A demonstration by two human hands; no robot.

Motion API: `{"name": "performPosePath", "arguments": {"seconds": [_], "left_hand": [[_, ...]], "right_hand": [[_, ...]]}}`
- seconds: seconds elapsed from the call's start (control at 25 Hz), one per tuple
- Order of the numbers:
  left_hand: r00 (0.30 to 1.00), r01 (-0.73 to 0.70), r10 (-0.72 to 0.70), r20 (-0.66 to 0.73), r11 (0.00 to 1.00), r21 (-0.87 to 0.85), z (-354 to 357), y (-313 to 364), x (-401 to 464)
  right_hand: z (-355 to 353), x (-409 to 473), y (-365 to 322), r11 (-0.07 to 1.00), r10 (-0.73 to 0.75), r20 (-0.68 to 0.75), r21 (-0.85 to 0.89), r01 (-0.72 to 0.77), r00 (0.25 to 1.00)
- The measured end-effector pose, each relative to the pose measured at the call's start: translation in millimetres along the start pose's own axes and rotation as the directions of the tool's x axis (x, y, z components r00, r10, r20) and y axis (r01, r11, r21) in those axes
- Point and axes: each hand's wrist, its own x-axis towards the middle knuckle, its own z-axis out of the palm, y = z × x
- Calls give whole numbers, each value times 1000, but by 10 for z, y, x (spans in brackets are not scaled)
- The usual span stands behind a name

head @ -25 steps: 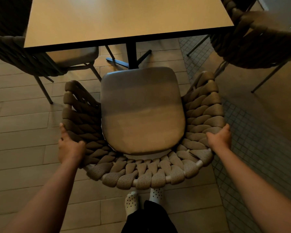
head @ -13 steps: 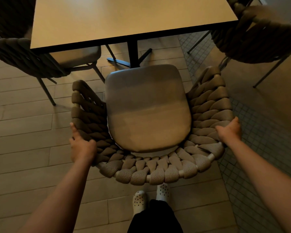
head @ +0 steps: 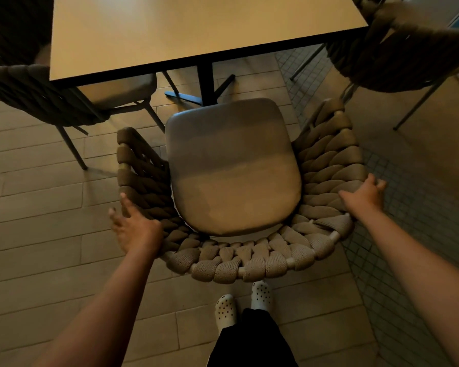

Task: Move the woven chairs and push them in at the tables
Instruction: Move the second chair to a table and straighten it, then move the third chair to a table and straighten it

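A woven chair with a grey cushion stands in front of me, its seat facing the tan table. The front of the seat is just short of the table's edge, near the black pedestal. My left hand is at the chair's left rim with its fingers straight and spread, the palm beside the weave. My right hand holds the right rim, thumb inside and fingers over the outer side.
A second woven chair is tucked in at the table's left side. Another one stands at the upper right. My feet in white clogs are right behind the chair. The floor is wood planks, with small tiles on the right.
The chair has slid a little closer to the table. My left hand has loosened from the left rim and spread its fingers. My right hand keeps its hold.
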Motion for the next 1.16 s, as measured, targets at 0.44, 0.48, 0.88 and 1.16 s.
{"name": "performPosePath", "arguments": {"seconds": [0.44,0.48,0.88,1.16], "left_hand": [[540,-550,374,754,835,-20,116,728,-922],[483,-570,383,787,820,-49,101,860,-1020],[368,-743,677,637,626,-236,-40,2545,-1860],[487,-686,740,464,653,-321,281,4158,-2403]], "right_hand": [[-386,-1017,-169,922,-386,119,25,385,915],[-441,-1024,-152,937,-349,124,17,349,929],[-1313,-184,431,975,-219,121,47,215,968],[-1954,1115,1154,983,-176,248,-12,185,953]]}}
